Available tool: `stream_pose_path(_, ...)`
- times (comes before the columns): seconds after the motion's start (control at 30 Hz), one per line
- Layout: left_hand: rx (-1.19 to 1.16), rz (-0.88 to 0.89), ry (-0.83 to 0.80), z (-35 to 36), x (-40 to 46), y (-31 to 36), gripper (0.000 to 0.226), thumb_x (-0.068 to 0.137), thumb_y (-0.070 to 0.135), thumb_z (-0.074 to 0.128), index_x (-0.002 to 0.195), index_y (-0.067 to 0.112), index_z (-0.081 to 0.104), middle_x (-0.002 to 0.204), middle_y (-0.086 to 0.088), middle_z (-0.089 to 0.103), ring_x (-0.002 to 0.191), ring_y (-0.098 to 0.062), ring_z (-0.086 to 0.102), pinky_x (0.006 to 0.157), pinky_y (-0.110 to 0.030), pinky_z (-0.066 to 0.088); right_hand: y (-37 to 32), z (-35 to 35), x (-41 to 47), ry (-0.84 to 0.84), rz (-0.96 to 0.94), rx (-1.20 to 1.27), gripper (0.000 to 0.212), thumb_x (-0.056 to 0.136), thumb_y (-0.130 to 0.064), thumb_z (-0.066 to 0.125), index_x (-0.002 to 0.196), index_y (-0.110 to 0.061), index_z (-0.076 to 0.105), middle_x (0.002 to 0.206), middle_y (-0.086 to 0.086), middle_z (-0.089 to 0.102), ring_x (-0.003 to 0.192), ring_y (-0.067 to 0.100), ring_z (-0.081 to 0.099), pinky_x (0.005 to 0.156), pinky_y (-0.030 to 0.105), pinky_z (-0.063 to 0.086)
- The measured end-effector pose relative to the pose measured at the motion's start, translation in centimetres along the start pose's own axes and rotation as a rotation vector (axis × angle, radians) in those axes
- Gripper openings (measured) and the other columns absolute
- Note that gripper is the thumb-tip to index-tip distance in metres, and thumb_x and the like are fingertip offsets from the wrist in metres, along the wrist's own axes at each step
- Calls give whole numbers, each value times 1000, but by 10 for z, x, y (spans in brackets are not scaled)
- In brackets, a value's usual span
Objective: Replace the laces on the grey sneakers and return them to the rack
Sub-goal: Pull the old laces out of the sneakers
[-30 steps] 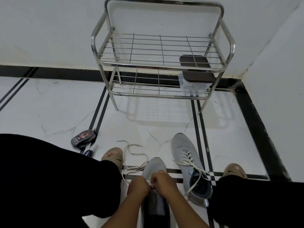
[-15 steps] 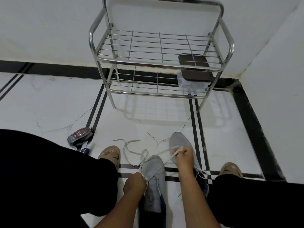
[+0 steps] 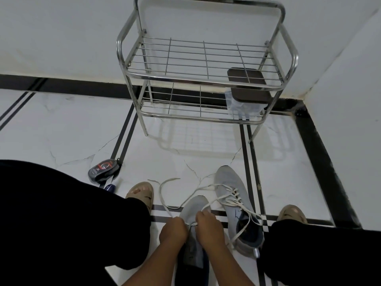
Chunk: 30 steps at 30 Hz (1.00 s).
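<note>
I judge 1 grey knit sneaker (image 3: 233, 195) laced; left hand (image 3: 173, 230) and right hand (image 3: 208, 226) both pinch white flat lace (image 3: 165, 195) on 2nd grey sneaker (image 3: 194, 205) — threading unfinished, chrome wire rack (image 3: 206, 79) awaits.

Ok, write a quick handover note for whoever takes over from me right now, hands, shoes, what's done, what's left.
Left hand: pinching the white lace at the near sneaker.
Right hand: gripping the same lace at that sneaker's eyelets.
Near sneaker: on the floor between the knees, lacing under way, long loose ends trailing to the left.
Second sneaker: on the floor to the right, white lace threaded but not tied.
Rack: against the wall ahead, with no sneakers on either shelf.
Done: second sneaker laced.
Left: finish lacing the near sneaker, tie both, put the pair on the rack.
</note>
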<state>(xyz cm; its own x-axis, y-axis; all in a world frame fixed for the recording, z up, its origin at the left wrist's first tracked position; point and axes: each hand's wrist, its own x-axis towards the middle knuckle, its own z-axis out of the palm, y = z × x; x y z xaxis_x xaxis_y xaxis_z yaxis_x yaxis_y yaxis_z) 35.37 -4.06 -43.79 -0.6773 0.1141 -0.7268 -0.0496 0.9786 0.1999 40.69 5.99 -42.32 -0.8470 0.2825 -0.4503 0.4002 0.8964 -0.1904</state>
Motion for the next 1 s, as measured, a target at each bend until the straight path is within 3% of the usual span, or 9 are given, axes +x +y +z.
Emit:
stream_pose_path(0.2, -24, 25, 17, 2, -2, 0, 35, 92, 35, 49, 114, 13, 65, 114, -6, 66, 103, -23, 64, 84, -33, 53, 5, 3, 1, 33, -131, -188, 30, 93, -3, 44, 123, -8, 50, 127, 13, 52, 116, 32, 50, 93, 41, 41)
stream_pose_path(0.37, 18, -24, 6, -1, -1, 2, 34, 92, 32, 48, 117, 14, 63, 120, -6, 64, 109, -24, 62, 88, -33, 51, 14, -9, 0, 228, 164, 30, 26, 92, -10, 46, 118, -14, 50, 124, 5, 50, 113, 24, 51, 90, 36, 46)
stream_pose_path(0.5, 43, 16, 28, 0, -2, 0, 31, 94, 24, 45, 116, 13, 63, 118, -8, 65, 108, -25, 62, 88, -33, 51, 32, -69, 18, 743, 523, 666, 10, 89, -2, 46, 93, -6, 54, 109, 10, 53, 93, 25, 55, 77, 35, 47)
stream_pose_path(0.57, 30, 32, 41, 1, -2, 0, 30, 95, 24, 44, 115, 13, 62, 118, -7, 64, 108, -25, 62, 88, -33, 52, 42, -97, 30, 881, 660, 1084, 11, 92, -2, 42, 90, -3, 53, 107, 13, 58, 88, 22, 59, 74, 31, 47)
stream_pose_path(0.63, 14, 43, 36, 1, -3, 1, 29, 94, 25, 45, 114, 13, 62, 118, -6, 64, 108, -24, 61, 87, -32, 51, 41, -107, 40, 788, 732, 1645, 17, 94, -2, 35, 93, -2, 52, 88, 13, 63, 72, 17, 64, 67, 29, 48)
stream_pose_path(0.7, 2, 48, 28, 2, -4, 3, 28, 94, 25, 45, 114, 13, 62, 118, -6, 64, 108, -24, 61, 85, -31, 49, 28, -104, 36, 540, 773, 2070, 20, 93, 4, 34, 83, -4, 50, 71, 9, 53, 48, 12, 52, 59, 27, 42)
stream_pose_path(0.77, -1, 48, 23, 1, -4, 4, 29, 94, 23, 44, 114, 12, 61, 119, -6, 63, 109, -24, 61, 83, -31, 48, 12, -86, 28, 299, 765, 1740, 19, 95, -6, 42, 80, -7, 52, 70, 8, 50, 49, 15, 45, 51, 27, 38)
stream_pose_path(0.9, -13, 26, -1, -2, -6, 6, 29, 91, 24, 46, 110, 14, 64, 116, -6, 65, 106, -24, 62, 81, -30, 48, 3, -31, 6, -35, 256, 394, 21, 91, -24, 47, 99, -10, 60, 100, 8, 62, 90, 26, 62, 71, 31, 47)
stream_pose_path(1.0, -16, 28, 8, -2, -7, 6, 28, 91, 22, 45, 108, 14, 65, 113, -6, 65, 103, -23, 63, 81, -30, 50, 4, -8, -2, -64, 141, 119, 25, 94, -24, 53, 115, -11, 53, 121, 8, 54, 106, 28, 61, 80, 34, 48)
